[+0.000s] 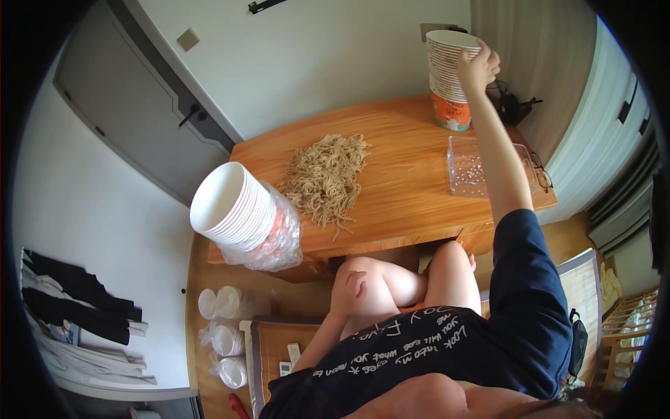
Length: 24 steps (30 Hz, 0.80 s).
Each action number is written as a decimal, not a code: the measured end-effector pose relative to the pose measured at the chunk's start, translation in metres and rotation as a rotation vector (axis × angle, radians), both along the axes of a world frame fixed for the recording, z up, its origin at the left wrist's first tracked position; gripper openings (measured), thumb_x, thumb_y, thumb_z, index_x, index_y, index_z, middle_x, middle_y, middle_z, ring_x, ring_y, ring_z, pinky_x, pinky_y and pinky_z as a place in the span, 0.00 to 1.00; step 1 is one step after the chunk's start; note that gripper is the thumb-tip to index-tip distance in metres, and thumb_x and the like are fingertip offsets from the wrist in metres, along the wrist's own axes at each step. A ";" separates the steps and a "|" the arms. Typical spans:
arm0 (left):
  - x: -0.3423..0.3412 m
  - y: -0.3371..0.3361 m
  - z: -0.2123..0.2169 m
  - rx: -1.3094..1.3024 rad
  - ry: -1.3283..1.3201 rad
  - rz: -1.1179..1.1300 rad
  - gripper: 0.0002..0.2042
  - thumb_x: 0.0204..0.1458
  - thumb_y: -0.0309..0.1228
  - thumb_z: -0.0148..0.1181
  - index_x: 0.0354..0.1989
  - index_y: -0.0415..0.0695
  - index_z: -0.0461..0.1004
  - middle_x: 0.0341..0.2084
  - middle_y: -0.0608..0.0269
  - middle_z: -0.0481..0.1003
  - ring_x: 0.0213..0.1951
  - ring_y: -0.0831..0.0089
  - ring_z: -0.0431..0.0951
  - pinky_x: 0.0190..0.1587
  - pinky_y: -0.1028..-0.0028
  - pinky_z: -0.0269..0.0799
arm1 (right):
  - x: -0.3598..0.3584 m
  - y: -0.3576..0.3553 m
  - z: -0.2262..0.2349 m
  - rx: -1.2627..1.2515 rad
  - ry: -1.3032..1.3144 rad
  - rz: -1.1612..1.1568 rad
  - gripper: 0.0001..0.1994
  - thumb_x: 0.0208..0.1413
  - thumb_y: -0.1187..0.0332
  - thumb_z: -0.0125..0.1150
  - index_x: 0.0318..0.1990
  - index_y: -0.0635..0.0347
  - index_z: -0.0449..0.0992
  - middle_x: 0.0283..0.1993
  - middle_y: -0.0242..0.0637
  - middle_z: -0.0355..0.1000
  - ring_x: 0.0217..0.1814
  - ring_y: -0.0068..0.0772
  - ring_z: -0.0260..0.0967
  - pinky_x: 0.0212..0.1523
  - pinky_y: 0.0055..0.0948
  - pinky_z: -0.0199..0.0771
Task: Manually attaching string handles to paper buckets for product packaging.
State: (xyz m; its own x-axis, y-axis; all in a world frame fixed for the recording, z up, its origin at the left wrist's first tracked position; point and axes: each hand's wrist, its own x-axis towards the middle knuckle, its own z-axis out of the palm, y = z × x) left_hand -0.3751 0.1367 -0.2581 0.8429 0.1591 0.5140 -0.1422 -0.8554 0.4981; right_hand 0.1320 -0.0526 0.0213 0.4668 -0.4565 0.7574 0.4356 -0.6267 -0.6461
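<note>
At the far right of the wooden table, a tall stack of white paper buckets (445, 66) stands upright; the lowest visible one has an orange printed side. My right hand (480, 68) reaches out with a straight arm and grips the upper right rim of this stack, fingers curled at its edge. My left hand (351, 285) rests on my knee with nothing seen in it, its fingers loosely laid. A second stack of white paper buckets (241, 209), partly wrapped in clear plastic, leans at the table's left end. Between the stacks lies a heap of tan crinkled strands (326, 178).
A clear plastic box (460, 190) with small white bits sits beneath my right forearm, beside eyeglasses (543, 174). Black cables and a dark device (515, 110) lie behind. Bagged white round containers (227, 340) stand on the floor at left. A grey door (132, 91) is beyond the table.
</note>
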 end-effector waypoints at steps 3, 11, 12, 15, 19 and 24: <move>-0.020 0.008 0.012 0.005 -0.046 0.053 0.13 0.43 0.24 0.62 0.40 0.45 0.76 0.34 0.56 0.75 0.38 0.56 0.76 0.42 0.61 0.72 | -0.057 0.045 -0.053 -0.220 -0.243 0.248 0.21 0.50 0.63 0.62 0.53 0.53 0.69 0.59 0.48 0.60 0.60 0.57 0.57 0.58 0.55 0.59; -0.051 0.068 0.125 0.465 -0.378 0.393 0.12 0.46 0.21 0.62 0.41 0.44 0.77 0.39 0.59 0.71 0.41 0.58 0.72 0.45 0.61 0.69 | -0.167 0.151 -0.183 -0.433 0.494 0.867 0.09 0.51 0.58 0.66 0.38 0.47 0.81 0.55 0.38 0.68 0.62 0.49 0.58 0.59 0.52 0.59; -0.056 0.080 0.138 0.479 -0.435 0.459 0.12 0.46 0.21 0.62 0.41 0.44 0.78 0.40 0.60 0.71 0.41 0.59 0.71 0.45 0.62 0.68 | -0.175 0.161 -0.185 -0.397 0.503 0.902 0.10 0.51 0.56 0.66 0.38 0.47 0.81 0.55 0.38 0.69 0.63 0.48 0.58 0.59 0.52 0.59; -0.081 0.113 0.185 0.594 -0.421 0.556 0.17 0.49 0.24 0.60 0.49 0.43 0.77 0.47 0.58 0.71 0.48 0.57 0.67 0.53 0.59 0.63 | -0.206 0.192 -0.177 -0.243 0.372 1.088 0.10 0.53 0.57 0.65 0.37 0.50 0.80 0.49 0.37 0.73 0.60 0.46 0.61 0.59 0.46 0.61; -0.095 0.133 0.235 0.574 -0.300 0.603 0.21 0.52 0.27 0.60 0.57 0.44 0.73 0.54 0.56 0.69 0.55 0.56 0.66 0.59 0.58 0.59 | -0.242 0.210 -0.186 -0.234 0.126 1.207 0.11 0.54 0.58 0.63 0.39 0.51 0.79 0.46 0.35 0.72 0.54 0.44 0.62 0.60 0.41 0.56; -0.078 0.150 0.270 0.674 -0.184 0.495 0.24 0.53 0.32 0.60 0.60 0.46 0.70 0.58 0.60 0.68 0.58 0.57 0.66 0.60 0.58 0.57 | -0.230 0.207 -0.204 -0.363 0.098 1.035 0.08 0.53 0.60 0.65 0.38 0.49 0.80 0.45 0.33 0.73 0.51 0.45 0.64 0.53 0.43 0.62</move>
State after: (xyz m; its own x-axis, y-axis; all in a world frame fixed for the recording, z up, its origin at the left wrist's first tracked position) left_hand -0.4528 0.2867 0.0124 0.6509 0.0979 0.7528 0.2971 -0.9454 -0.1339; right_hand -0.0981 0.1542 -0.1822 0.5608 0.4324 0.7061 0.8166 -0.1479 -0.5580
